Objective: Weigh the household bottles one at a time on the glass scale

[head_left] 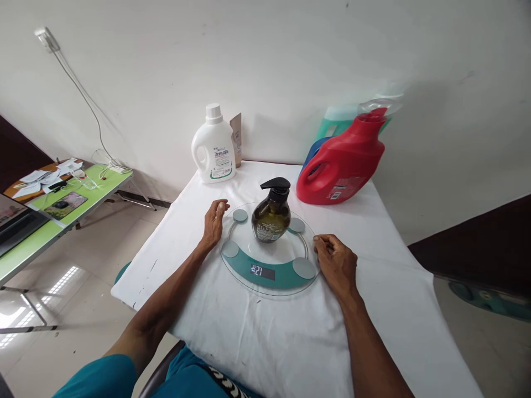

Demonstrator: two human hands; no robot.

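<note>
A round glass digital scale (244, 269) with a green curved band and a lit display lies on the white cloth. On its glass stands a dark pump bottle (271, 218), upright, with a black pump head turned to the left. My left hand (214, 222) rests at the scale's left rim, fingers loosely bent and partly apart, with nothing seen in it. At the right rim, my right hand (337, 261) lies with its fingers curled in and the fingertips at the glass edge. Neither hand touches the bottle.
A white jug (215, 149) stands at the back left, before a brown pouch (236, 138). At the back right a red jug (342, 166) leans, with blue and green containers behind it. A green table (97, 185) with a laptop (19, 224) is off to the left.
</note>
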